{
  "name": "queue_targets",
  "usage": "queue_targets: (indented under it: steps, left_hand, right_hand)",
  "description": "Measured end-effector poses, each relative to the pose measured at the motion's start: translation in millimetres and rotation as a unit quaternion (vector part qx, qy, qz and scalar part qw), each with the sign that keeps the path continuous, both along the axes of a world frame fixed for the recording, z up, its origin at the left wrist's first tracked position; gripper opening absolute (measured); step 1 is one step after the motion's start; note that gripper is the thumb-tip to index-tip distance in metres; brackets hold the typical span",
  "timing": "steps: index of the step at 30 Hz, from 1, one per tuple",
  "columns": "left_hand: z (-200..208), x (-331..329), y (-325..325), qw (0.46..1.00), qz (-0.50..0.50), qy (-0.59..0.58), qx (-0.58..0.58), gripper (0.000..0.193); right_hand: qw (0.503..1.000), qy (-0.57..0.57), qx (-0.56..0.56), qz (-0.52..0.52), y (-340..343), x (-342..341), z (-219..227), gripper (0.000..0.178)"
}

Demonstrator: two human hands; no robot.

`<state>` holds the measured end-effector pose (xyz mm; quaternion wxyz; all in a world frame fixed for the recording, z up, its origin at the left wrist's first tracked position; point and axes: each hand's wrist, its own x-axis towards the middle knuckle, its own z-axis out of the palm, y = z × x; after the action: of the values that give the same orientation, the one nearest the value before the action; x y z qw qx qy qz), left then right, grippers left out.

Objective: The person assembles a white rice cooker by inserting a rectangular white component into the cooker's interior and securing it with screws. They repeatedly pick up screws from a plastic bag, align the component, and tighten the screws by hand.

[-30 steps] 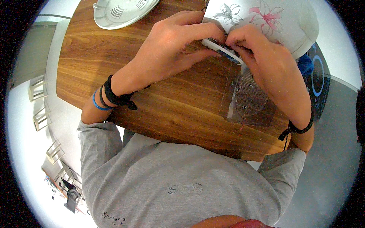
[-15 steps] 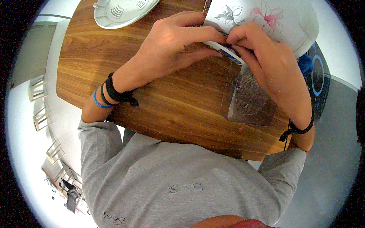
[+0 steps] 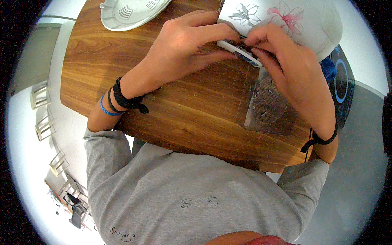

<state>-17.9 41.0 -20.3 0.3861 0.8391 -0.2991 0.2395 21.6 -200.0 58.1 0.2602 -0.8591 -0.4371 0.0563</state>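
Near the far right part of the table, my two hands meet over a narrow white piece with a dark blue face (image 3: 245, 55). My left hand (image 3: 183, 43) grips its left end between thumb and fingers. The fingers of my right hand (image 3: 288, 63) are pinched together at its upper edge; what lies between the fingertips is hidden. Just below is a clear plastic packet (image 3: 265, 112) with dark mesh and small star-like shapes in it, partly covered by my right hand. Whether the packet is joined to the white piece I cannot tell.
Behind my hands stands a white object printed with grey and pink flowers (image 3: 261, 18). A white plastic lid with slots (image 3: 132, 14) lies at the far left of the wooden table (image 3: 183, 110). Something blue (image 3: 328, 70) and a dark surface with a blue ring (image 3: 341, 87) are at the right.
The white piece has tilted slightly and shows more of its edge by my left thumb. My left fingertips have shifted a little to the left; my right hand has barely moved.
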Motion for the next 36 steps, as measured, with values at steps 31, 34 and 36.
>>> queue_targets:
  steps: [31, 34, 36]
  left_hand:
    - [1.7, -4.6, -5.7, 1.000, 0.001, 0.009, 0.003, 0.034]
    - [0.7, -4.3, -5.2, 1.000, 0.009, 0.001, 0.009, 0.035]
    - [0.6, -5.0, -3.5, 1.000, 0.010, 0.011, 0.025, 0.038]
  right_hand:
    - [1.000, 0.018, -0.010, 0.014, -7.1, 1.0, -5.5, 0.019]
    - [1.000, 0.016, -0.007, 0.011, -7.5, -1.2, -4.2, 0.019]
    - [1.000, 0.023, -0.007, -0.004, -7.8, -2.9, -4.8, 0.019]
